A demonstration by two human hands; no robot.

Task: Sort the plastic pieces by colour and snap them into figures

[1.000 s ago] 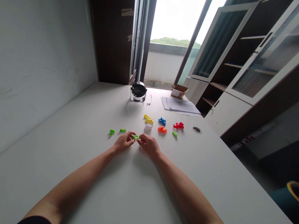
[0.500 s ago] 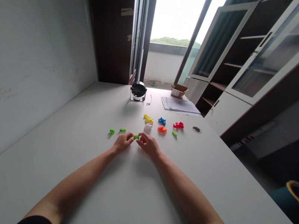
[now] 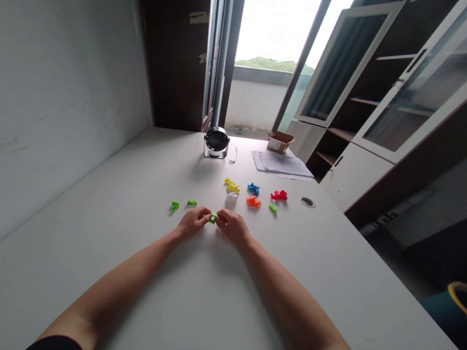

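Note:
My left hand (image 3: 191,223) and my right hand (image 3: 231,227) meet over the grey table (image 3: 206,289), fingertips pinched together on a small green plastic piece (image 3: 213,217) between them. Two more green pieces (image 3: 174,206) (image 3: 192,203) lie just left of my left hand. Beyond my hands sit a white piece (image 3: 231,199), yellow pieces (image 3: 232,186), blue pieces (image 3: 253,189), an orange piece (image 3: 253,202), red pieces (image 3: 279,195) and one more green piece (image 3: 273,208).
A round metal device (image 3: 216,143) with a cable stands at the table's far end, beside a stack of papers (image 3: 280,164) and a small cardboard box (image 3: 279,142). A cable hole (image 3: 308,202) is at the right. Glass-door cabinets (image 3: 384,86) stand right; a wall runs along the left.
The green piece between my fingertips has turned and looks smaller and narrower now; my hands have drawn slightly closer together around it. The other pieces have not moved.

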